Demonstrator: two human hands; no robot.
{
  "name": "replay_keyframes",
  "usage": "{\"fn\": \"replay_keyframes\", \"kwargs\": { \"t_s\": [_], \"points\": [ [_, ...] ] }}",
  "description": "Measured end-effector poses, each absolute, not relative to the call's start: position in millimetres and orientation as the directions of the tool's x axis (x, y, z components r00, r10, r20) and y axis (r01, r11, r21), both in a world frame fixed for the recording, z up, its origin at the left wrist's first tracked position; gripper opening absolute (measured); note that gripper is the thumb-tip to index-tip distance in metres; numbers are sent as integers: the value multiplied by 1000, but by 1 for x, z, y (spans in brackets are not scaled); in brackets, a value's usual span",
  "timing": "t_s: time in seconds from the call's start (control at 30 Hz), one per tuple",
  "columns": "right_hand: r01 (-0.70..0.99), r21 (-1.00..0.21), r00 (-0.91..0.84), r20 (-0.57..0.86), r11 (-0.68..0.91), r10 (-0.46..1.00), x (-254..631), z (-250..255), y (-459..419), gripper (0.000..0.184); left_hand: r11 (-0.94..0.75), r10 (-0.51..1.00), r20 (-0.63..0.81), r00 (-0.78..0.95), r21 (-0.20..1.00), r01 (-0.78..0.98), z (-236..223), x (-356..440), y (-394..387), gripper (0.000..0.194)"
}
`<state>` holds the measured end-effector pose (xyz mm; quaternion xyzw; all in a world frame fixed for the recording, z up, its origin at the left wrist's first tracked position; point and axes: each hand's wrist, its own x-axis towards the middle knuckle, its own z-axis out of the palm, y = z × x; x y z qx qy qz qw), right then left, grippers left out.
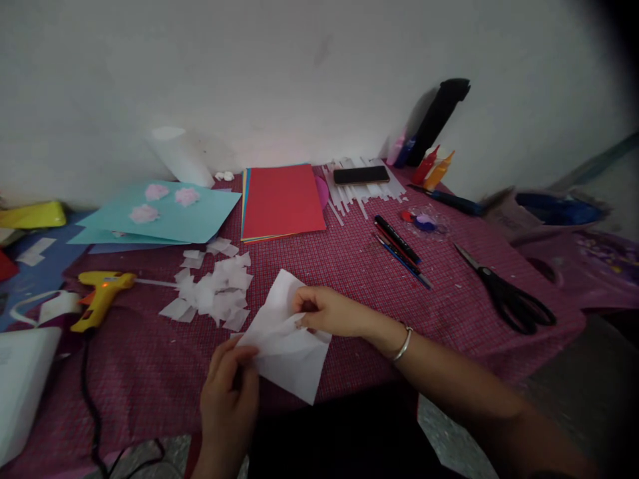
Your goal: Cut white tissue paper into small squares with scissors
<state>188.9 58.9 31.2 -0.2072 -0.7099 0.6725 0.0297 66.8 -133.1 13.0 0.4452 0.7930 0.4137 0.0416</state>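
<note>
A thin white sheet of paper (294, 372), folded or creased across its middle, is held just over the front edge of the table. My left hand (232, 376) grips its left edge between thumb and fingers. My right hand (332, 311), with a silver bangle on the wrist, pinches the upper right part of the paper between curled fingers. Just beyond my left hand lies a loose pile of small white paper pieces (214, 289). A yellow glue gun (106, 293) with a lit orange light lies left of that pile.
Light blue sheets (200, 219) carry pink paper flowers (187, 196). Behind are coloured sheets (284, 199) with red on top, and a phone (361, 175) on white strips. Pens (398, 238) and black-handled scissors (509, 293) lie right. A black cord (87, 386) trails off the left front.
</note>
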Motion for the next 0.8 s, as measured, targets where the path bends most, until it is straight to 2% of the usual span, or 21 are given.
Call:
{"fn": "replay_keyframes", "kwargs": {
  "t_s": [0.1, 0.13, 0.2, 0.27, 0.37, 0.47, 0.53, 0.57, 0.7, 0.8],
  "points": [
    [240, -969, -912, -245, -57, 328, 188, 29, 58, 13, 196, 765, 520, -380, 374, 906, 17, 75, -130, 34],
    [230, -972, -918, -236, -57, 320, 188, 29, 57, 13, 173, 782, 536, -318, 303, 937, 20, 79, -129, 39],
    [208, -977, -929, -215, -56, 301, 188, 28, 56, 13, 133, 824, 514, -239, 235, 963, 26, 87, -126, 44],
    [196, -979, -935, -202, -53, 290, 189, 27, 55, 13, 115, 866, 454, -211, 229, 967, 31, 93, -121, 50],
    [205, -979, -937, -202, -20, 285, 189, 25, 55, 12, 116, 917, 332, -222, 309, 944, 34, 94, -114, 53],
    [196, -978, -939, -168, 68, 300, 189, 24, 54, 7, 141, 945, 223, -239, 383, 913, 32, 92, -110, 31],
    [190, -975, -938, -145, 117, 316, 189, 25, 53, 6, 131, 956, 200, -215, 363, 923, 30, 91, -111, 12],
    [193, -971, -936, -140, 138, 324, 189, 25, 52, 6, 109, 960, 209, -186, 334, 936, 29, 91, -111, 10],
    [201, -953, -932, -114, 228, 343, 190, 25, 51, 9, -53, 973, 229, 2, 219, 974, 26, 93, -113, 9],
    [186, -943, -932, -80, 277, 353, 188, 23, 52, 13, -163, 971, 208, 117, 219, 962, 27, 94, -111, 11]
  ]
}}
